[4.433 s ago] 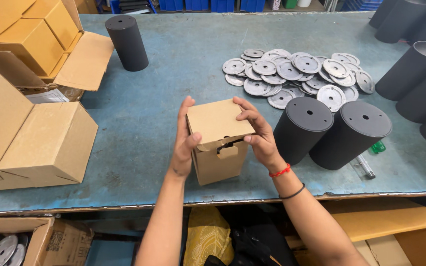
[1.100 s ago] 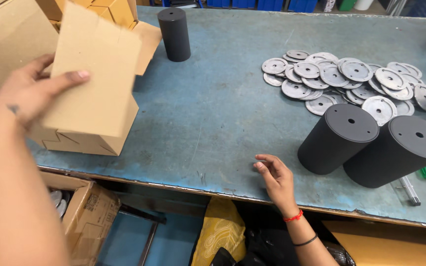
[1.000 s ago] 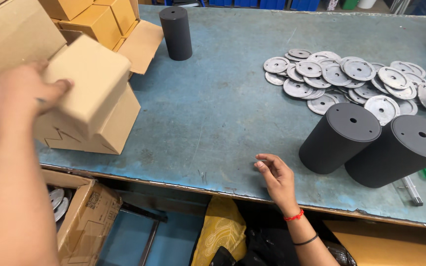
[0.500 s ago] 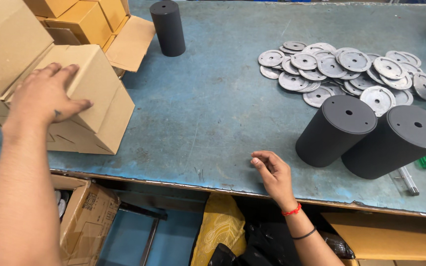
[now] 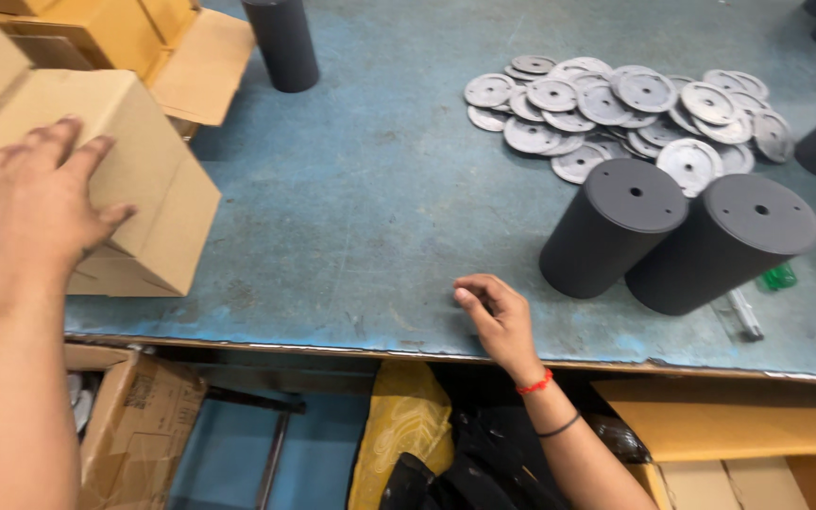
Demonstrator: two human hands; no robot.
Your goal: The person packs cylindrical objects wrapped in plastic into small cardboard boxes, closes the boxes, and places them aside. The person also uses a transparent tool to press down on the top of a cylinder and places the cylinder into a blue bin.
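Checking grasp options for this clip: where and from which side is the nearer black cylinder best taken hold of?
Grip the black cylinder around its round side wall, probably near the top, coming from its left, table-edge side. It stands upright, its right side touches a second cylinder, and metal discs lie behind it. The right hand, empty on the table, is nearest.

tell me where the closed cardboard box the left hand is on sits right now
In the head view the closed cardboard box sits at the table's left edge under the left hand, beside other stacked boxes, far left of the two black cylinders.
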